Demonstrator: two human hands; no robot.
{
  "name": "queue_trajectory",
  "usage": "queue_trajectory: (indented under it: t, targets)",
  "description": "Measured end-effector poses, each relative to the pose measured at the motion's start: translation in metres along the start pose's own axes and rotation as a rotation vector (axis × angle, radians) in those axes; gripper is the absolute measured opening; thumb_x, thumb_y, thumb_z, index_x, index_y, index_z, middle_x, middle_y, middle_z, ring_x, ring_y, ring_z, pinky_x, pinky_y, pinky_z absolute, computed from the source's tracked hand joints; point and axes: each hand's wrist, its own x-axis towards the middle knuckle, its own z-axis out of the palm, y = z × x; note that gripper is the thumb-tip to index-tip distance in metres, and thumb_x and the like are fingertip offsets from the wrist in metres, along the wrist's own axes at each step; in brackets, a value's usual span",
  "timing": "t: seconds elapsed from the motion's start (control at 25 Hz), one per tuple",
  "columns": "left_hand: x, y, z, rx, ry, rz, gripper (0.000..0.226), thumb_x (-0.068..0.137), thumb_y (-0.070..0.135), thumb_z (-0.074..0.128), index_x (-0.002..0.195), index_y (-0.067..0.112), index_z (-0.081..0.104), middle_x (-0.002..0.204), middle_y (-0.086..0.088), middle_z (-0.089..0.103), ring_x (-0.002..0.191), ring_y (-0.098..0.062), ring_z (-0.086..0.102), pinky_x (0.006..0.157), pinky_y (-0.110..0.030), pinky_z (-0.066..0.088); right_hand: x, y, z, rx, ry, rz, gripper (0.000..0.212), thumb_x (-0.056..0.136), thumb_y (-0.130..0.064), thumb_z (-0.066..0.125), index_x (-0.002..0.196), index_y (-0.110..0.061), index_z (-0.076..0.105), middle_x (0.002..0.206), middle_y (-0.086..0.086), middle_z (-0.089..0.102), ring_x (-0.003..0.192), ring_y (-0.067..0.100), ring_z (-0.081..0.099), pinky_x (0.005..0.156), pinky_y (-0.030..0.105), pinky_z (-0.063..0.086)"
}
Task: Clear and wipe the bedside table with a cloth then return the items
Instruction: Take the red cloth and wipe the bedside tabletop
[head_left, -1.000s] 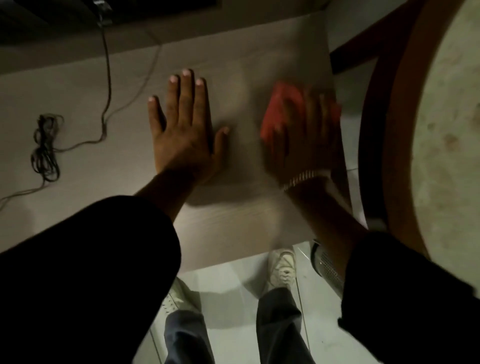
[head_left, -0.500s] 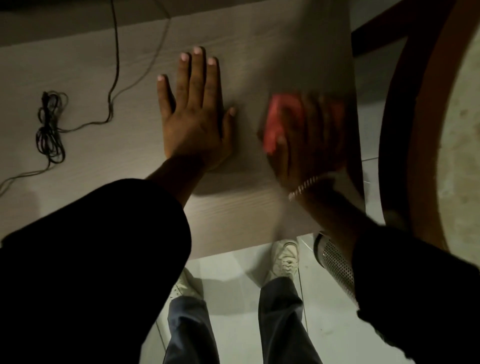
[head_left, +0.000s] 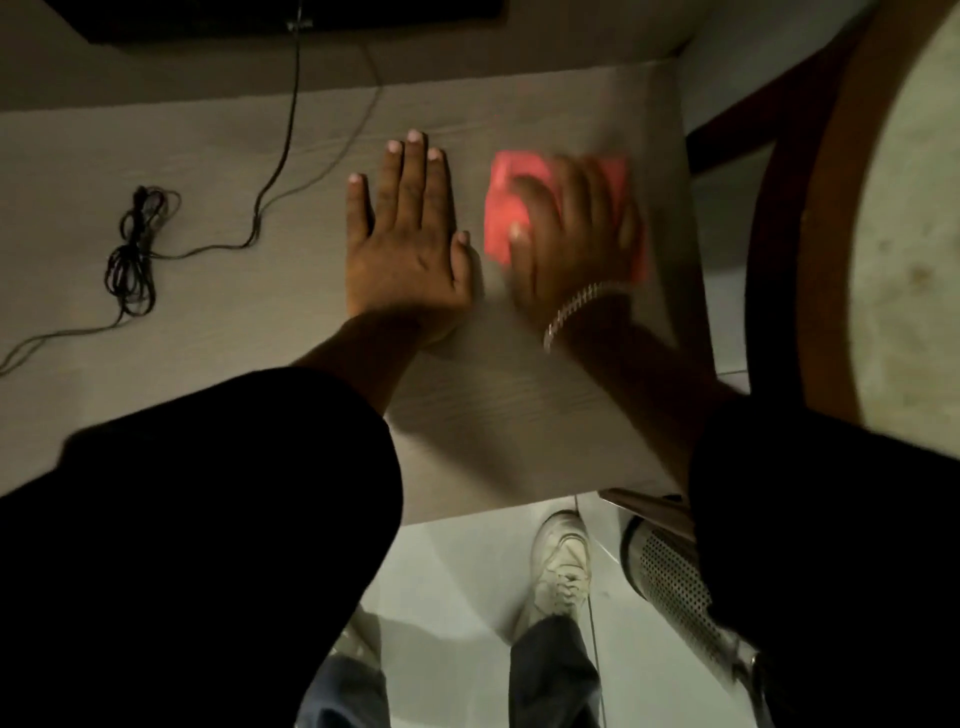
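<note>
Hands flat: left (head_left: 410, 244) on table (head_left: 519, 415), right (head_left: 571, 234) on red cloth (head_left: 506, 208)

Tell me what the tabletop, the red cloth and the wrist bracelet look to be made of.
Tabletop: pale wood or wood-look laminate with a matte finish; fine straight grain lines show. Red cloth: probably soft fabric, lying flat under the right hand; blur hides any weave. Bracelet: likely metal, with small links that catch the light.

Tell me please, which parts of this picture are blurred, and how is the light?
Head view: the right hand and the red cloth under it are smeared by motion blur; the left hand, flat on the table, looks sharp. The light is dim, and both dark sleeves are nearly black.
</note>
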Motion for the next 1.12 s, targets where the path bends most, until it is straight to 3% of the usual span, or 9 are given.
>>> queue_trajectory:
  t: [0.16,0.28,0.4,0.52,0.64,0.72,1.12]
  targets:
    - [-0.012,-0.024,-0.003,-0.025,0.005,-0.024,0.076,0.096,0.051,0.021,0.155,0.007,0.008,0.166,-0.014,0.006,0.154,-0.028,0.004,0.123,-0.049,0.003,-0.162,-0.016,-0.010,-0.045,-0.135,-0.129,0.051,0.095,-0.046,0.031,0.142,-0.027,0.039,0.152,0.010,0.037,0.143,0.031,0.028,0.116,0.058,0.014]
    - [-0.036,-0.073,-0.008,-0.005,0.036,-0.059,0.079,0.095,0.059,0.021,0.156,0.009,0.008,0.166,-0.013,0.008,0.154,-0.028,0.005,0.123,-0.048,0.004,-0.194,-0.014,-0.008,-0.018,-0.200,-0.213,0.047,0.093,-0.045,0.036,0.137,-0.029,0.044,0.150,0.009,0.042,0.143,0.030,0.028,0.113,0.059,0.017]
    - [-0.052,-0.122,-0.012,0.028,0.080,-0.077,0.079,0.095,0.059,0.024,0.156,0.010,0.010,0.166,-0.014,0.012,0.153,-0.027,0.009,0.123,-0.047,0.006,-0.126,-0.029,0.002,0.009,-0.107,-0.270,0.045,0.093,-0.043,0.036,0.135,-0.029,0.044,0.147,0.008,0.045,0.140,0.029,0.032,0.111,0.055,0.022]
    - [-0.057,-0.156,-0.016,0.037,0.082,-0.116,0.080,0.095,0.062,0.020,0.156,0.011,0.009,0.166,-0.012,0.009,0.154,-0.026,0.006,0.123,-0.047,0.004,-0.028,-0.066,0.015,0.033,-0.031,-0.140,0.044,0.091,-0.043,0.035,0.133,-0.032,0.046,0.146,0.005,0.045,0.136,0.030,0.037,0.108,0.054,0.027]
    - [-0.070,-0.193,-0.026,0.012,0.074,-0.170,0.079,0.095,0.061,0.021,0.156,0.011,0.011,0.166,-0.012,0.010,0.154,-0.026,0.005,0.124,-0.047,0.005,0.035,-0.122,0.022,0.038,-0.041,0.062,0.050,0.087,-0.042,0.034,0.136,-0.034,0.041,0.149,0.003,0.039,0.140,0.029,0.030,0.112,0.056,0.020]
    - [-0.082,-0.224,-0.036,0.017,0.073,-0.212,0.080,0.094,0.060,0.023,0.156,0.011,0.013,0.166,-0.013,0.012,0.154,-0.026,0.006,0.124,-0.048,0.006,0.056,-0.165,0.027,0.035,-0.054,0.079,0.053,0.087,-0.041,0.033,0.140,-0.032,0.038,0.152,0.004,0.036,0.143,0.028,0.026,0.114,0.056,0.014]
    - [-0.164,-0.295,-0.042,0.034,0.121,-0.458,0.088,0.093,0.066,0.023,0.155,0.005,0.012,0.165,-0.018,0.010,0.154,-0.030,0.005,0.124,-0.048,0.006,0.078,-0.390,0.050,0.114,-0.201,-0.564,0.051,0.090,-0.040,0.035,0.140,-0.034,0.036,0.155,0.001,0.030,0.145,0.023,0.021,0.113,0.055,0.018]
